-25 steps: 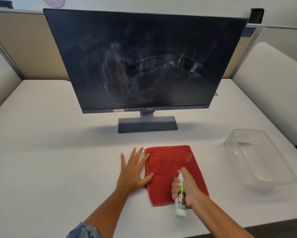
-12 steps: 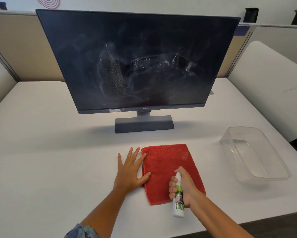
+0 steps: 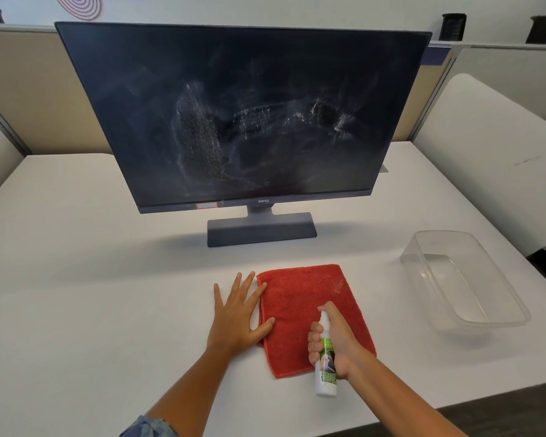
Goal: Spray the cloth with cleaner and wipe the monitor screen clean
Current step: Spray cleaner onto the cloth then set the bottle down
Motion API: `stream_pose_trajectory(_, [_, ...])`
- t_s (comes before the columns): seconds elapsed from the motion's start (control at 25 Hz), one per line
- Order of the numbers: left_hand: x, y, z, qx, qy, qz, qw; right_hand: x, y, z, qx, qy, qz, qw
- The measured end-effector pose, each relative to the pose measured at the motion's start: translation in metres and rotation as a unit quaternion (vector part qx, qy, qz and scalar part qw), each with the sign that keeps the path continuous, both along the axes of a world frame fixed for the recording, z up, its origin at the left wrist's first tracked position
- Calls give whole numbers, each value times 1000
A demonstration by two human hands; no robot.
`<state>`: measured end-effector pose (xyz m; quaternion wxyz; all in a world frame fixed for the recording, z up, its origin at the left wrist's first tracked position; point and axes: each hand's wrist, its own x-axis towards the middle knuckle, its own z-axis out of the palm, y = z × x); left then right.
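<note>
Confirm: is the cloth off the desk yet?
No, the red cloth lies flat on the desk, left hand touching its edge, right hand holding the spray bottle above it.

White desk point(image 3: 76, 279) in soft, even light — beige partitions point(image 3: 28, 89) behind, white wall point(image 3: 265, 7) above with a pink spiral point(image 3: 79, 4). Second white desk point(image 3: 486, 152) at right — dark floor point(image 3: 517, 411) at the near corner.
</note>
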<state>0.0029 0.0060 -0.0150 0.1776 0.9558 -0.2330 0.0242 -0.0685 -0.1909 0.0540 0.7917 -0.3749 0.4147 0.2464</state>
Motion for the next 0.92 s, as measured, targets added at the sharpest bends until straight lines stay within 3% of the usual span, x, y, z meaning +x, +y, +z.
stream_pose_trajectory(0.64, [-1, 1, 2, 8, 4, 3, 1000, 9, -2, 5, -37, -42, -9, 998])
stream_pose_trajectory(0.92, [0, 0, 5, 20, 15, 3, 1000, 23, -39, 19, -209, -164, -98, 959])
